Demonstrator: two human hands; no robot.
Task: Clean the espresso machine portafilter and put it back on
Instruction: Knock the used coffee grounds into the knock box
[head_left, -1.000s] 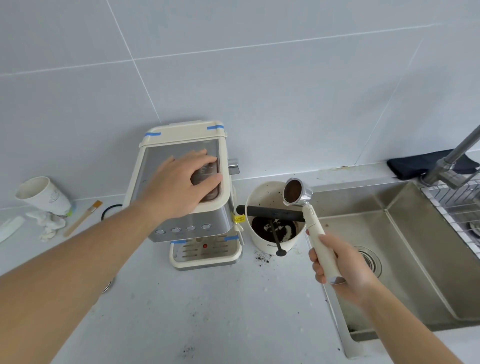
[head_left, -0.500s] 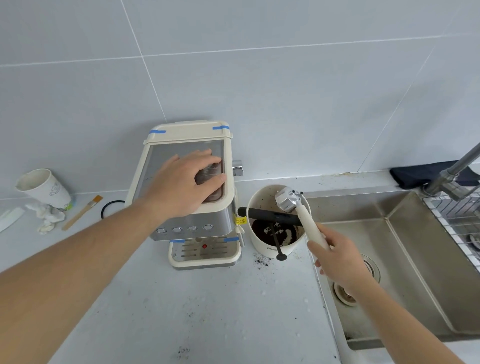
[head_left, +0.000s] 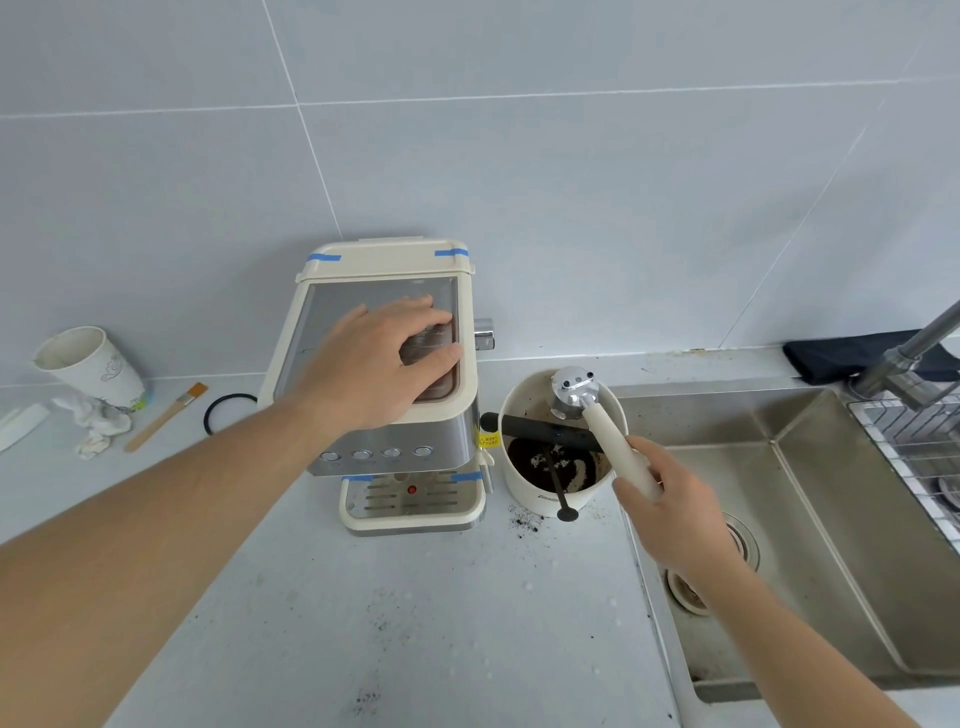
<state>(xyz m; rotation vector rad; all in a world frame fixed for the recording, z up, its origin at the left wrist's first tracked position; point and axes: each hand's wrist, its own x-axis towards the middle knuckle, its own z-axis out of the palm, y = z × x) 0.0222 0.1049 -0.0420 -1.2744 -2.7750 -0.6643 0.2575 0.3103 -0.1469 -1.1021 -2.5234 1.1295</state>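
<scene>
Flipped since 1 second ago: portafilter (head_left: 575, 391) head, then showing its dark coffee-filled basket, now turned face down over the knock box (head_left: 558, 457), spouts up. Held by the right hand (head_left: 670, 514), fingers wrapped tight round the lower end of the cream handle, metal head hovering above or touching the black knock bar (head_left: 545, 432); contact not clear. Likely head-heavy and rigid, steel slick when wet, handle the obvious and safest place to grasp; a firm fist probably needed for knocking. Inside the cream knock box, dark spent grounds mixed with paler flecks, plus a thin black tool (head_left: 558, 486) leaning out over the front rim. Loose grounds scattered on the counter (head_left: 415, 597) just in front. Left hand (head_left: 379, 358) spread flat on top of the espresso machine (head_left: 389, 452), pinching nothing. Steel sink (head_left: 810, 519) to the right, drain visible. Far left, a tilted paper cup (head_left: 88, 364), contents not visible, beside a crumpled cloth (head_left: 98, 426) and small brush (head_left: 166, 415).
</scene>
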